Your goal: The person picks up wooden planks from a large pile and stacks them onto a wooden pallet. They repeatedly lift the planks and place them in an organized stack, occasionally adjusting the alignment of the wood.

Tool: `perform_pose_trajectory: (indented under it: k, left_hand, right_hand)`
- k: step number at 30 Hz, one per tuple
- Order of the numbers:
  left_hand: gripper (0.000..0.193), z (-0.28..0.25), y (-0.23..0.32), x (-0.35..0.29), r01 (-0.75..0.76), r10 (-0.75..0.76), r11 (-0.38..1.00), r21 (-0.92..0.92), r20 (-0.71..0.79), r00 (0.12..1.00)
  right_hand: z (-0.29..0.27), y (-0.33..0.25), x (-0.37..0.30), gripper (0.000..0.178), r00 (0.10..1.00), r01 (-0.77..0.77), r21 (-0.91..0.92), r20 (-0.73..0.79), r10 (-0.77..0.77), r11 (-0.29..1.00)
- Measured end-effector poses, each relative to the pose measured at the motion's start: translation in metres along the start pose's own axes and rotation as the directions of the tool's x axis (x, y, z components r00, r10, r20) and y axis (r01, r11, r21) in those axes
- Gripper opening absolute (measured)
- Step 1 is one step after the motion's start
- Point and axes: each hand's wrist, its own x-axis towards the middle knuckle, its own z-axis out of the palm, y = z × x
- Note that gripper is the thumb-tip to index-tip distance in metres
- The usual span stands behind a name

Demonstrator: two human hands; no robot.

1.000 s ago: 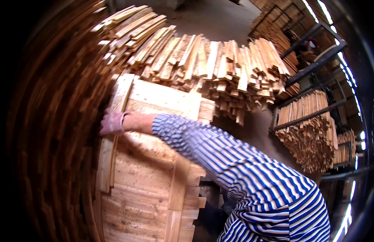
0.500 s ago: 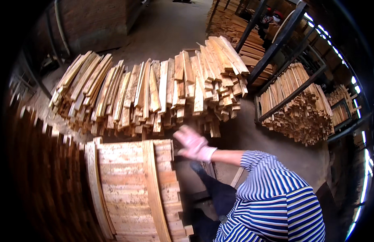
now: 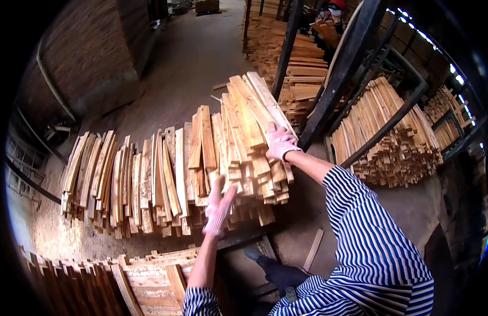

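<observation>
My right hand (image 3: 282, 143), in a pink glove, has its fingers closed around the near end of a pale wooden slat (image 3: 267, 100) at the right of a big pile. Also pink-gloved, my left hand (image 3: 219, 209) is slightly blurred, fingers apart and pointing up, in front of the slat ends; no slat shows in it. The pile of wooden slats (image 3: 149, 179) spreads in a wide curve, its slats lying side by side in layers with near ends uneven. Below it, at the lower left, lies a panel of boards (image 3: 154, 282) with crosspieces.
Dark metal posts (image 3: 349, 68) stand just beyond the pile on the right. Behind them are a racked slat stack (image 3: 381, 131) and tall board stacks (image 3: 286, 58), with a person (image 3: 336, 9) far back. A loose slat (image 3: 313, 250) lies on the floor near my foot (image 3: 253, 255).
My right hand has moved from above the panel's edge to the slats at the pile's right end. My left hand has come into view. The view has shifted, so the panel sits lower.
</observation>
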Motion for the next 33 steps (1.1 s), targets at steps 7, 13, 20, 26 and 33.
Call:
perform_pose_trajectory:
  k: [7,13,20,26,33]
  left_hand:
    - [0.086,0.122,0.099,0.171,0.276,-0.269,0.921,0.275,-0.061,0.961]
    - [0.076,0.142,0.091,0.207,0.401,-0.407,0.823,0.402,-0.076,0.91]
    - [0.078,0.06,0.003,0.191,0.524,-0.467,0.81,-0.263,0.251,0.848]
    - [0.047,0.061,-0.032,0.173,0.183,-0.201,0.977,0.108,0.193,0.96]
    - [0.033,0.094,0.069,0.214,0.58,-0.546,0.789,0.204,-0.203,0.813]
  right_hand:
    - [-0.025,0.054,0.042,0.127,0.98,0.033,0.739,0.108,-0.166,0.673]
    - [-0.009,0.069,0.039,0.124,0.987,-0.057,0.78,0.138,-0.082,0.623]
    - [-0.015,0.067,-0.032,0.086,0.941,-0.209,0.974,0.177,-0.287,-0.083]
    - [0.056,0.047,-0.019,0.109,0.982,-0.082,0.91,0.143,-0.121,0.407]
    - [-0.036,0.085,-0.021,0.105,0.95,0.0,0.832,0.172,-0.259,0.555]
